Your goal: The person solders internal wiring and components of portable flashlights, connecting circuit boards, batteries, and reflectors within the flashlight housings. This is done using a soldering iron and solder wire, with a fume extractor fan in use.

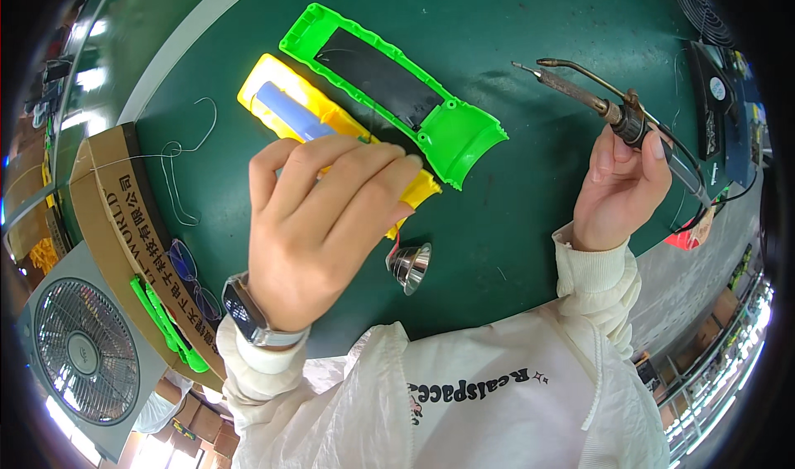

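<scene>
My left hand (319, 221) rests palm-down on a yellow plastic shell (286, 105) that carries a pale blue cylindrical cell. The fingers cover the shell's near end. Beside it, touching, lies a bright green shell half (447, 134) with a black panel inside. A small silver cone reflector (411, 264) on red wires sits just below my left hand. My right hand (619, 189) grips a soldering iron (580, 92) by its handle, tip raised and pointing left above the green mat, apart from the shells.
The work surface is a dark green mat (513, 212). A cardboard box (116, 221) stands at the left edge with thin wire (178, 150), glasses and green parts by it. A fan (83, 353) sits lower left; dark equipment (716, 105) at the right.
</scene>
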Tool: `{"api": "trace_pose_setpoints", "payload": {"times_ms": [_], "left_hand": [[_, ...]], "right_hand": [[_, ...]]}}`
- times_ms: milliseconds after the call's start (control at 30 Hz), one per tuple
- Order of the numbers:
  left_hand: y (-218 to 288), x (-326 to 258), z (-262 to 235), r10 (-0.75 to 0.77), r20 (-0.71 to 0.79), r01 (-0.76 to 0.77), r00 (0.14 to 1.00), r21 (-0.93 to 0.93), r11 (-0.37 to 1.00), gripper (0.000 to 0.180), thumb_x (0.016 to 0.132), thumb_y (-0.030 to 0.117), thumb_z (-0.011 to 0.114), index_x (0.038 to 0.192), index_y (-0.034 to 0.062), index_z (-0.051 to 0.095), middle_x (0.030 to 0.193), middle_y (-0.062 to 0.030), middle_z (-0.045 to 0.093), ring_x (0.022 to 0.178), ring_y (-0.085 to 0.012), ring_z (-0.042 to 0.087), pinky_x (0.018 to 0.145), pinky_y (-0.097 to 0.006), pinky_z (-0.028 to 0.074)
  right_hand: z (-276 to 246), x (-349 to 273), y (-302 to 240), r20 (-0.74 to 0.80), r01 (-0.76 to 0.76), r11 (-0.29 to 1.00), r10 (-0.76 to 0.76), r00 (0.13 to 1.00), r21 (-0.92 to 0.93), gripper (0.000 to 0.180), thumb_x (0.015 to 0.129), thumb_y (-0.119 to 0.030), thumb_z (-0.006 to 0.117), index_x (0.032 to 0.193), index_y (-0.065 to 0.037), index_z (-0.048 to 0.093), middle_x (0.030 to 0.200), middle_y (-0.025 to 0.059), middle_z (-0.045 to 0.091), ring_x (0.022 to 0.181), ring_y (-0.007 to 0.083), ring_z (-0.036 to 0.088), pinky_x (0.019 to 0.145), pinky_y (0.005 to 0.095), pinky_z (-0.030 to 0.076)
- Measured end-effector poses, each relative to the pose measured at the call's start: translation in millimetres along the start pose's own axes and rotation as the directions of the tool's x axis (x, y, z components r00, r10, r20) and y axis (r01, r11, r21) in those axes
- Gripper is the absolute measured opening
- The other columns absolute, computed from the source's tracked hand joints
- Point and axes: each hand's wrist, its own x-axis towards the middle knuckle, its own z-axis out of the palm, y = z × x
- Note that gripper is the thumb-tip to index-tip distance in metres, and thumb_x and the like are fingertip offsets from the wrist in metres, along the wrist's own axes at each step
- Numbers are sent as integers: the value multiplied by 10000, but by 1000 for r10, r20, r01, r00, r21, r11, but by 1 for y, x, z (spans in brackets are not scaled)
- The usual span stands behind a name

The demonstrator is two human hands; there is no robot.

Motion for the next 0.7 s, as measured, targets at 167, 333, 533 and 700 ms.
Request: {"api": "trace_pose_setpoints", "payload": {"times_ms": [167, 333, 533, 700], "left_hand": [[-11, -7, 5, 43, -3, -43, 999, -7, 999, 239, 651, 138, 719, 880, 89, 675, 962, -4, 666, 914, -169, 609, 829, -352, 394], [-15, -8, -2, 65, 11, -65, 998, 64, 996, 220, 626, 142, 710, 838, 92, 678, 940, 2, 670, 901, -164, 618, 843, -354, 385], [-27, -7, -7, 105, 32, -104, 994, -11, 994, 231, 607, 136, 717, 828, 80, 678, 948, -14, 691, 866, -177, 622, 798, -346, 409], [-33, -10, -12, 91, -62, -96, 994, -82, 992, 267, 593, 122, 731, 848, 70, 672, 939, -27, 704, 809, -201, 611, 755, -336, 429]], "right_hand": [[-1, 1, 2, -11, -11, 999, 11, 1000, -31, 202, 964, -208, 491, 959, -26, 579, 765, 21, 530, 642, 102, 412, 549, 224, 330], [1, 1, 3, -22, 61, 989, -64, 998, -135, 204, 958, -197, 493, 987, -12, 574, 809, 24, 533, 686, 105, 406, 590, 233, 324], [0, -2, 5, -24, 80, 982, -86, 996, -173, 247, 953, -211, 488, 1033, 6, 574, 813, 29, 532, 702, 117, 411, 613, 247, 330], [-1, -2, 6, -42, 61, 988, -68, 997, -143, 265, 950, -216, 483, 1050, 11, 575, 810, 33, 536, 705, 123, 414, 619, 255, 330]]}}
